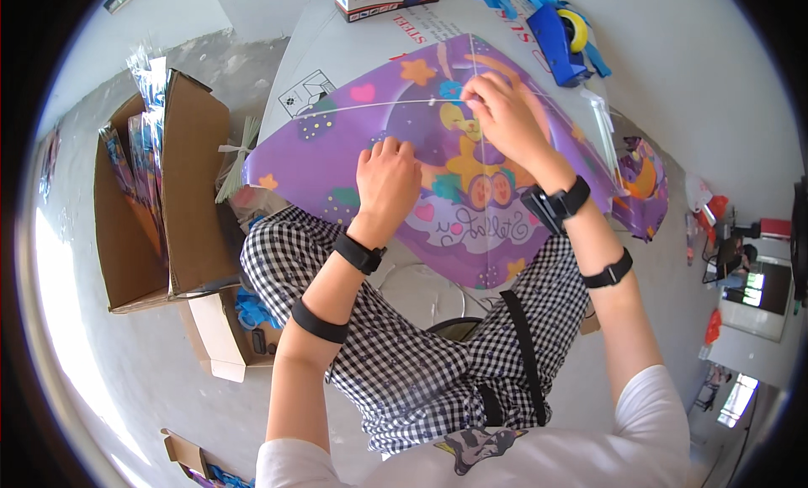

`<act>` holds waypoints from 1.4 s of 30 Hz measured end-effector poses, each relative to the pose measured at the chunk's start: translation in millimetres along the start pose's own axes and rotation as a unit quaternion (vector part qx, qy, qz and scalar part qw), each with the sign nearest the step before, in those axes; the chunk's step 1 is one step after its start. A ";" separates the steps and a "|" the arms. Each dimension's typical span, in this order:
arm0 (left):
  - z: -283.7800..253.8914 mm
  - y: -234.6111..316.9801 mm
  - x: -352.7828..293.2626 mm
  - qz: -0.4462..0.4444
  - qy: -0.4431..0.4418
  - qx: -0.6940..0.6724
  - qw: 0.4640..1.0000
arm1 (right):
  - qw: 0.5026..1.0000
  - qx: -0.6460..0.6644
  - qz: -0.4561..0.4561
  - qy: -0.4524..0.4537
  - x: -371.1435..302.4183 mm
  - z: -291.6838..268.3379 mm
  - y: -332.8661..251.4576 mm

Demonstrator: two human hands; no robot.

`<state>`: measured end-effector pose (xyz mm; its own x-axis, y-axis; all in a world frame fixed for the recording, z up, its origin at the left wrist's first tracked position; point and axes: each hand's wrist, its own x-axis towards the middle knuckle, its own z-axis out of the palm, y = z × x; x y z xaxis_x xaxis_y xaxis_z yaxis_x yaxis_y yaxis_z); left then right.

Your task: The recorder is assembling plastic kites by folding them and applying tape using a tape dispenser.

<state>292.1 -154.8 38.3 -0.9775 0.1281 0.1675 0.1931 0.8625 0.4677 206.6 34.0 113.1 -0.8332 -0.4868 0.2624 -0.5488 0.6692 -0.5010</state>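
The purple kite sheet (pixel 295 151) lies spread before me at twelve o'clock, over the pale surface (pixel 337 59), with thin white rods (pixel 421 101) crossing it. My right grip (pixel 505 114), toward the sheet's one o'clock, has bent fingers near the rods' crossing; my left grip (pixel 389 178) is curled over its eight o'clock side. I can't tell whether either one pinches anything. A blue tape dispenser (pixel 555 50) stands beyond at one o'clock.

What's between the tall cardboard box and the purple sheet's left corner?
A tied bundle of thin pale sticks, seen in the head view.
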 end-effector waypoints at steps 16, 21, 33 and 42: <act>28.0 -14.8 21.9 0.021 0.036 0.038 0.998 | 0.984 -0.041 -0.172 -0.024 105.9 123.6 38.1; 13.7 -23.2 30.6 0.022 0.001 -0.031 0.999 | 0.983 -0.084 -0.165 0.000 98.4 119.6 43.4; 10.7 -28.5 19.9 0.006 -0.003 -0.009 1.000 | 0.981 -0.071 -0.180 0.023 102.6 134.3 10.0; 20.5 -31.9 15.4 0.115 0.037 -0.082 0.989 | 0.985 -0.055 -0.161 -0.024 92.0 128.5 13.0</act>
<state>269.1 -170.3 8.2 -0.8988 0.2695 0.3458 0.4259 0.7235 0.5432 131.6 -74.3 24.7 -0.6123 -0.7078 0.3524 -0.7901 0.5315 -0.3052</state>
